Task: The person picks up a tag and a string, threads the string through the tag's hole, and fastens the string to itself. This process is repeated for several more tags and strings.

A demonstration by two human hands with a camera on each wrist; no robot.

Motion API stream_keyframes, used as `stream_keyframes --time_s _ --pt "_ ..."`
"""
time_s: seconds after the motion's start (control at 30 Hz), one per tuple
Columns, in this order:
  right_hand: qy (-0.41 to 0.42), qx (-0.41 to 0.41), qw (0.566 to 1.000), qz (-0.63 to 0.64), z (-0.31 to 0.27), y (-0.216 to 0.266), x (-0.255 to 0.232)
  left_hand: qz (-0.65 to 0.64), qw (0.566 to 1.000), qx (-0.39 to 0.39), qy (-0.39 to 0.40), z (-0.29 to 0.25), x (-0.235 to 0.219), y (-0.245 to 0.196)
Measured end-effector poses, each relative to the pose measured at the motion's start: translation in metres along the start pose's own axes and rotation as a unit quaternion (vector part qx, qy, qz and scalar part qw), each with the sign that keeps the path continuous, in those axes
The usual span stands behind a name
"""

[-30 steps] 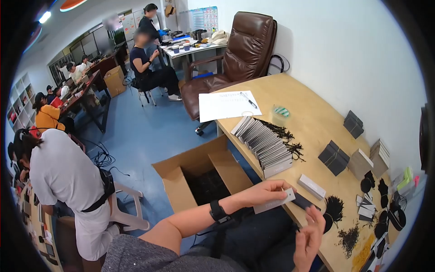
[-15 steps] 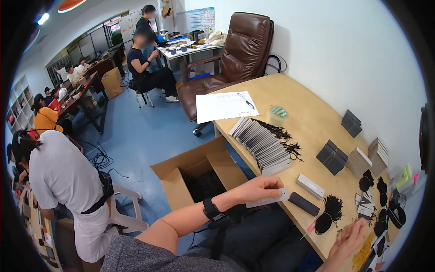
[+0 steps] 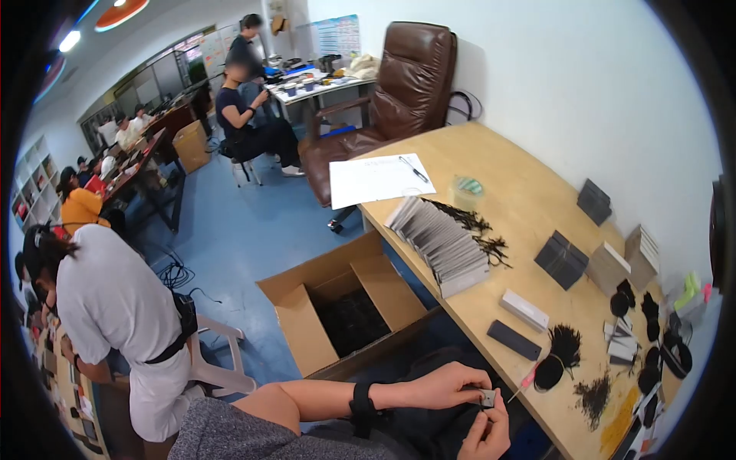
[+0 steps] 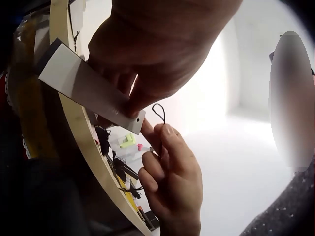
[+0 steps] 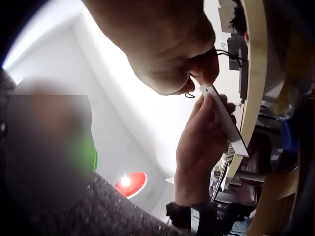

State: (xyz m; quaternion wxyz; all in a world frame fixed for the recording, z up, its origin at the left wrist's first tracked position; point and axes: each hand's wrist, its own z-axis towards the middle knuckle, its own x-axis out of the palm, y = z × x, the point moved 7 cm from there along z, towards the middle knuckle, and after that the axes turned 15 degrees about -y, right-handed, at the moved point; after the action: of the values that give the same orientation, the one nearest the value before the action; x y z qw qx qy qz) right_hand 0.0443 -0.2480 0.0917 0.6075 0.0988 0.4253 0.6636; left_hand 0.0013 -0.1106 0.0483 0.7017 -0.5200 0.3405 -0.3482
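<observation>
My left hand [image 3: 451,387] holds a long white card tag [image 4: 88,93] with a small hole near one end, above my lap at the table edge. Close to that hole, my right hand [image 4: 172,172] pinches a thin black cord [image 4: 158,111] between thumb and forefinger. The cord's loop stands up above the fingertips, beside the tag's holed end. In the right wrist view the tag [image 5: 225,120] slants downward from both hands' fingertips. Nearest on the table lie a dark block [image 3: 514,340] and a whitish block [image 3: 524,309].
A fanned row of tags [image 3: 441,245] with black cords lies along the table's left edge. To the right are a black cord bundle [image 3: 563,349], a small dark pile [image 3: 593,402] and banded dark stacks [image 3: 562,259]. An open cardboard box [image 3: 295,326] stands below on the left.
My right hand reached right over the table, then came back beside the left hand, now with a black cord. The left hand has lowered with the tag toward my lap.
</observation>
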Motion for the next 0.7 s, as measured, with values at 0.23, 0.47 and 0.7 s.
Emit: stream_keyframes --time_s 0.23,0.47,0.7 --pt "0.014 0.136 0.99 0.037 -0.033 -0.043 -0.002 -0.005 0.992 -0.118 -0.043 -0.014 0.008 0.027" --pt "-0.115 0.432 0.876 0.181 -0.065 -0.103 -0.057 -0.038 0.987 -0.149 -0.05 -0.001 0.034 0.051" --pt "-0.145 0.471 0.838 0.233 -0.073 -0.119 -0.059 -0.052 0.987 -0.142 -0.052 0.017 0.065 0.075"
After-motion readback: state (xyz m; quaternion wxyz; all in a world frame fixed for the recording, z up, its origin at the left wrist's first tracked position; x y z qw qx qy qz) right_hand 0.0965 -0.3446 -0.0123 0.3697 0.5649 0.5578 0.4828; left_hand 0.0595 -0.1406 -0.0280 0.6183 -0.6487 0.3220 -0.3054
